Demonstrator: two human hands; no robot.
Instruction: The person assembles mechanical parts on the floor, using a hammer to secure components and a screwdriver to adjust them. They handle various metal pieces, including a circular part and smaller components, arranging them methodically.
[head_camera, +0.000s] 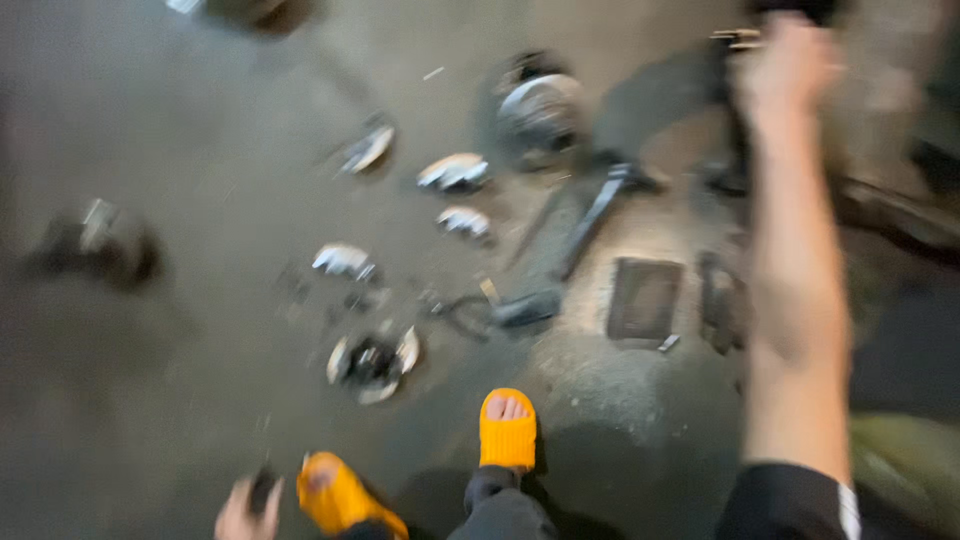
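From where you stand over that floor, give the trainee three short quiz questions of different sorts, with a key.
1. True or false: both feet wear orange slippers.
2. Which hand reaches up toward the dark machine part at the top right? A) left hand B) right hand
3. Fill in: the shiny metal parts lie scattered on the grey ____.

Key: 1 true. 2 B; its grip is too blurred to judge. The left hand sits low beside the near slipper, with something small and dark. 3 floor.

Blurred metal parts (453, 172) and a dark tool (596, 215) litter the concrete floor (180, 130).
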